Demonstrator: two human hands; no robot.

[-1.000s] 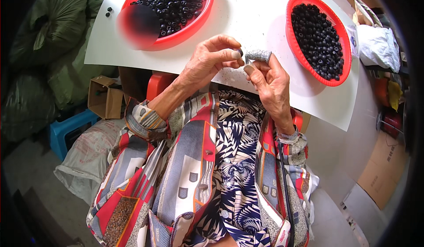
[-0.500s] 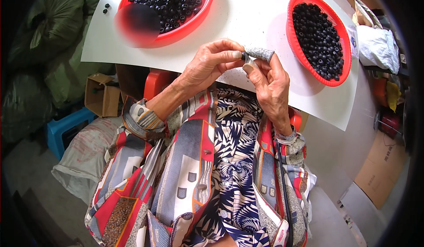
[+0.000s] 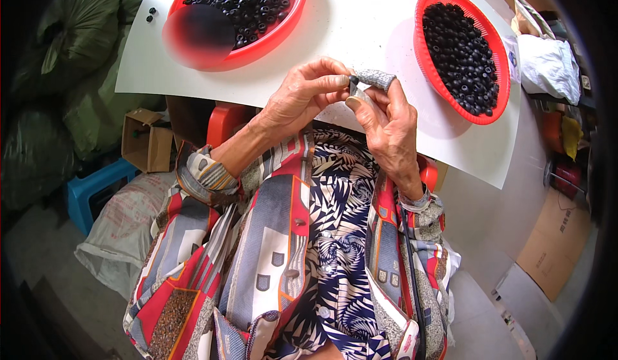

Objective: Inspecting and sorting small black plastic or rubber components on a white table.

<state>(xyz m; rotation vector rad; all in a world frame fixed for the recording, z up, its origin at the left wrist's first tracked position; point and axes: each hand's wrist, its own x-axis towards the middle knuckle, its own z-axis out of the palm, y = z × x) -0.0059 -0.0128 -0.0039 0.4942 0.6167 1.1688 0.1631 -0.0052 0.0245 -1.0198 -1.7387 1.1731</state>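
Observation:
Above the near edge of the white table (image 3: pixel 360 18), my hands meet. My left hand (image 3: pixel 297 96) pinches a small black ring-like plastic part (image 3: pixel 354 79) between thumb and fingertips. Against that part, my right hand (image 3: pixel 393 131) holds a small thin blade (image 3: pixel 353 89), mostly hidden by the thumb. A grey speckled fabric sleeve (image 3: pixel 376 79) wraps my right index finger. Similar black parts (image 3: pixel 261 2) fill a red plastic basket (image 3: pixel 300 9) at the far left, and more of them (image 3: pixel 460 64) lie in a second red basket (image 3: pixel 421 51) on the right.
A few loose black parts (image 3: pixel 150 17) lie on the table's left side. Large green sacks (image 3: pixel 77 51), an open cardboard box (image 3: pixel 147 142) and a blue stool (image 3: pixel 96 186) stand at the left. A white bag (image 3: pixel 548 70) and flattened cardboard (image 3: pixel 555 247) are at the right.
My right thumb has shifted down and away from the black part, and the blade now shows beside it. My left hand keeps its pinch. The view has moved slightly.

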